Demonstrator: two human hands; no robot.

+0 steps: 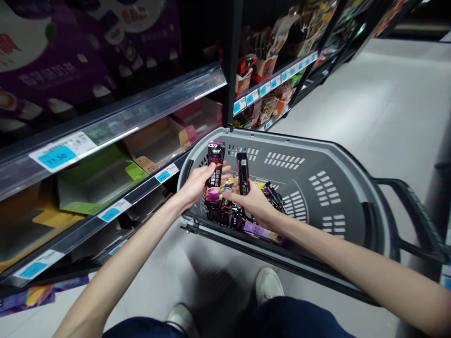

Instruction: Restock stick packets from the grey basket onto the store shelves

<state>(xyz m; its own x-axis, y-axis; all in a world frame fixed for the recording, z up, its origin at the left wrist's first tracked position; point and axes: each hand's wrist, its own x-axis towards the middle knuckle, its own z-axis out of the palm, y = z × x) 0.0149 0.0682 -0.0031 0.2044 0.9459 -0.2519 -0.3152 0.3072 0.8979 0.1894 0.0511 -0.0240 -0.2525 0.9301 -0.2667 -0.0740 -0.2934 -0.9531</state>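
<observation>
Left hand: curled closed on a flat, narrow black-and-purple sachet with white lettering and a purple cup print; thumb across its face. Hand, sachet.
Right hand: closed on a slim black packet with a small pale patch near the top; packet stands roughly upright, just right of the sachet, gap between them.
Hand position: both over the left end of the basket, near each other.
Basket: grey plastic, rounded, slotted walls, black folding handle out at the right end; sits in front of the person, left end beside the shelving.
Basket contents: loose pile of glossy black, purple and yellow sachets, left part, below the hands; one light-purple sachet lies along the near wall.
Lower shelf, left: open cardboard trays in green, brown and pink.
Upper shelf, left: large purple printed packs; price tag below reads 11.50.
Floor: pale tiles; two white shoes below the basket; purple packet at lower left.
</observation>
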